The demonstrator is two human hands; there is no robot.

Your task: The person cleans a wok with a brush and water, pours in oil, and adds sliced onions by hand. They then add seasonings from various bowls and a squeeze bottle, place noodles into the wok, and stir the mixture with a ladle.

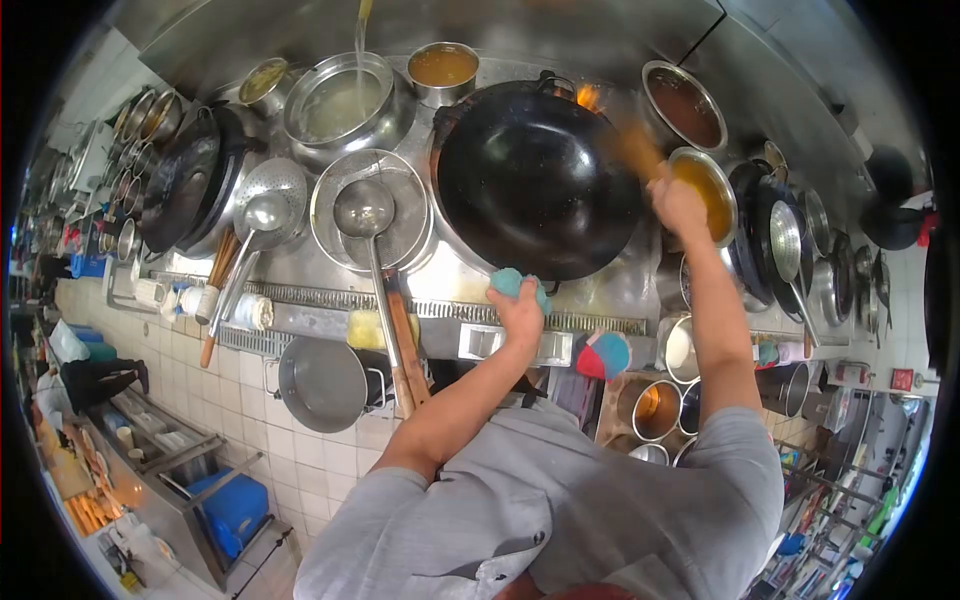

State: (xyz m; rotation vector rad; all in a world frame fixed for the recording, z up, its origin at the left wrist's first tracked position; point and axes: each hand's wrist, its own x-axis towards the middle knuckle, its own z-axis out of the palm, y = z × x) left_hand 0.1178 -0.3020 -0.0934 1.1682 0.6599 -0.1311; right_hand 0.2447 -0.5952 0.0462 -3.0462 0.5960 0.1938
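A large black wok (540,180) sits over the burner, with orange flame (588,97) at its far right edge. My left hand (520,310) is closed round a teal cloth (508,281) at the wok's near rim. To the right of the wok, my right hand (680,208) grips a brown brush-like tool (638,150), blurred by motion, its head over the wok's right rim. Right beside that hand stands a metal pot of yellow liquid (712,195).
Left of the wok are a ladle (364,208) on a strainer (325,225) and a pot under running water (345,105). A pot of reddish liquid (685,105) stands back right. A grey pot (322,385) hangs near the front edge.
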